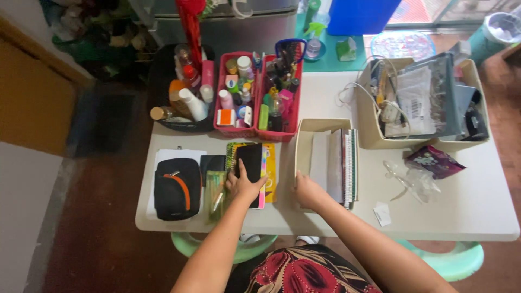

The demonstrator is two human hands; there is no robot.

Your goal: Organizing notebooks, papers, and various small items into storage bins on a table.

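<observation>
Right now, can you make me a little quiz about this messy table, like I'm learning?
1. True or false: the left hand rests on a black flat item lying on a stack of colourful books.
2. Which thing does the right hand touch? A) the purple packet B) the beige tray of notebooks C) the black pouch
3. What colour are the two baskets of small bottles at the back of the table?

Key: 1 true; 2 B; 3 red.
</observation>
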